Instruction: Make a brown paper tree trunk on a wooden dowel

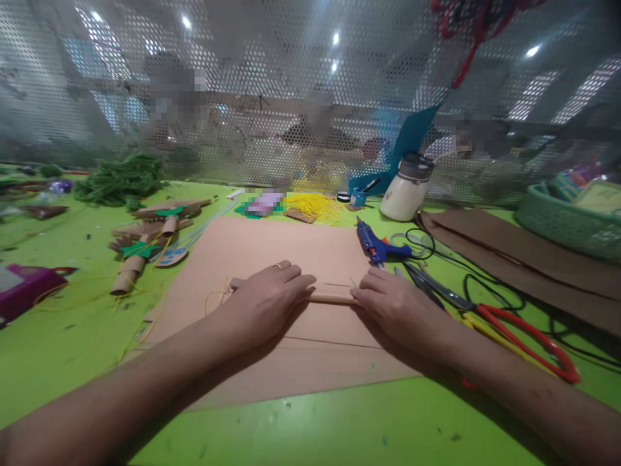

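Note:
A rolled tube of tan paper [332,296] lies across a large tan sheet [272,246] on the green table. My left hand [264,299] lies palm down over the tube's left part, fingers curled on it. My right hand [395,303] presses on the tube's right end, fingers bent over it. A ring shows on one left finger. Thin yellow threads [216,298] trail beside the left hand.
A blue glue gun [372,244] and red-handled scissors [509,323] lie right of the sheet with black cable. A white jar [406,188], brown sheets [524,259] and a green basket [567,223] stand at the right. Finished paper-roll crafts [145,246] and green shreds [121,180] are at the left.

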The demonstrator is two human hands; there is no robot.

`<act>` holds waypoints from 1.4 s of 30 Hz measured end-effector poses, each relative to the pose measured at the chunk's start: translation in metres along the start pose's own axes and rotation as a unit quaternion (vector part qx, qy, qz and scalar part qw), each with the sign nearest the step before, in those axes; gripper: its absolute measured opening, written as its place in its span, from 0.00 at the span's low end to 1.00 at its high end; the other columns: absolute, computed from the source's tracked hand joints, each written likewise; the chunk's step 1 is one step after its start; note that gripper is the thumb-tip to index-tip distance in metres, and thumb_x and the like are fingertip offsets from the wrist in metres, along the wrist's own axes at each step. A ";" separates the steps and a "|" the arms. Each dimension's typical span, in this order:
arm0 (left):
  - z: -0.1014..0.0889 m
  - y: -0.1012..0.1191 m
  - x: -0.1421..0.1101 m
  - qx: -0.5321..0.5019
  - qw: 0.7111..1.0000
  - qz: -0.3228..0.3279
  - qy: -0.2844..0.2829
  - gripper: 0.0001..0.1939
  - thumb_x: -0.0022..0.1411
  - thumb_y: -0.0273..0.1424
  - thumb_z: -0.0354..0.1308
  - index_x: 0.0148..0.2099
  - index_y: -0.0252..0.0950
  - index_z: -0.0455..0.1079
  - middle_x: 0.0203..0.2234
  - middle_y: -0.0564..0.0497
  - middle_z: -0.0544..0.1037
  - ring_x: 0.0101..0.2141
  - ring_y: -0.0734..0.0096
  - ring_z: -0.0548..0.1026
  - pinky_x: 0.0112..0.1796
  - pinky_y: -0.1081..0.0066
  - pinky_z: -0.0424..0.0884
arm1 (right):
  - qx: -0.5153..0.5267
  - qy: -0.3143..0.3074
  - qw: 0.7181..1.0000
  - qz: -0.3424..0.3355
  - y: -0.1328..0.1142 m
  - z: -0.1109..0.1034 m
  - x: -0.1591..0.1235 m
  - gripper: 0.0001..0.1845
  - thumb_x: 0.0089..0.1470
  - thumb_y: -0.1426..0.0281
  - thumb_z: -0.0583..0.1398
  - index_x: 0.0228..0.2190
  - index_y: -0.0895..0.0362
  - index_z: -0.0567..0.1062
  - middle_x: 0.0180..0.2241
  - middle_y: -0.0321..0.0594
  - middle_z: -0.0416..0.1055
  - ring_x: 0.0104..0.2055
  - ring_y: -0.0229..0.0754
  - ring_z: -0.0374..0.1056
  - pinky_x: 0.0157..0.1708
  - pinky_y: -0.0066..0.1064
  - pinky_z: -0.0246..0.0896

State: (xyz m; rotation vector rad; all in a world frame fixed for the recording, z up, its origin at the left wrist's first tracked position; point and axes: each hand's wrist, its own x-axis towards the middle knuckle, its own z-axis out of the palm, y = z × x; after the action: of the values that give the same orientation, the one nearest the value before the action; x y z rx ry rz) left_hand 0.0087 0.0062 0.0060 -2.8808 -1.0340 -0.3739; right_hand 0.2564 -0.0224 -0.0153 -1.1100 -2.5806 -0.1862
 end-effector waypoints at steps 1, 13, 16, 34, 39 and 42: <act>0.001 -0.001 -0.001 0.000 1.000 -0.001 0.004 0.14 0.70 0.29 0.45 0.41 0.32 0.71 0.30 0.47 0.72 0.33 0.65 0.67 0.33 0.67 0.64 | 0.000 -0.003 1.000 0.001 0.000 0.001 0.000 0.11 0.62 0.75 0.54 0.29 0.61 0.72 0.29 0.42 0.67 0.33 0.41 0.58 0.33 0.33 0.53; 0.010 -0.012 0.003 0.036 0.998 0.014 0.039 0.13 0.68 0.29 0.50 0.34 0.33 0.74 0.30 0.46 0.71 0.33 0.66 0.64 0.32 0.68 0.62 | 0.036 0.005 0.999 0.032 0.012 0.004 0.005 0.15 0.63 0.74 0.54 0.26 0.60 0.73 0.29 0.42 0.67 0.32 0.40 0.58 0.31 0.32 0.51; 0.009 -0.010 0.003 0.036 0.999 0.021 0.013 0.15 0.69 0.29 0.47 0.36 0.33 0.74 0.31 0.46 0.70 0.33 0.66 0.64 0.34 0.66 0.64 | 0.026 0.004 0.999 0.028 0.012 0.005 0.006 0.15 0.64 0.74 0.54 0.25 0.60 0.73 0.28 0.42 0.66 0.32 0.41 0.58 0.31 0.32 0.51; -0.015 0.012 -0.025 0.022 1.000 0.013 -0.015 0.11 0.69 0.28 0.46 0.36 0.36 0.68 0.29 0.50 0.67 0.28 0.70 0.63 0.27 0.69 0.55 | 0.002 -0.054 0.998 -0.018 -0.020 -0.007 -0.009 0.11 0.61 0.75 0.52 0.28 0.59 0.70 0.29 0.42 0.66 0.33 0.43 0.57 0.32 0.35 0.53; -0.013 0.013 -0.027 -0.001 0.998 0.053 -0.034 0.11 0.67 0.24 0.47 0.32 0.37 0.66 0.26 0.51 0.66 0.28 0.69 0.62 0.30 0.67 0.57 | 0.015 -0.039 0.999 -0.023 -0.027 -0.005 -0.017 0.11 0.61 0.77 0.52 0.30 0.61 0.72 0.29 0.43 0.66 0.32 0.42 0.56 0.31 0.35 0.53; -0.009 0.010 -0.024 -0.010 0.998 0.059 -0.019 0.11 0.66 0.23 0.48 0.31 0.37 0.66 0.26 0.51 0.67 0.28 0.69 0.62 0.29 0.66 0.56 | 0.007 -0.029 0.999 -0.019 -0.031 -0.007 -0.020 0.09 0.60 0.80 0.53 0.31 0.61 0.72 0.29 0.44 0.66 0.33 0.43 0.56 0.32 0.36 0.53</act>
State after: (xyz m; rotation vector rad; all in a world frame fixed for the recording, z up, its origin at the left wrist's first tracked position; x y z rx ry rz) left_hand -0.0047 -0.0179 0.0090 -2.9598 -0.8632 -0.3234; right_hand 0.2485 -0.0587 -0.0151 -1.0772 -2.6515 -0.1451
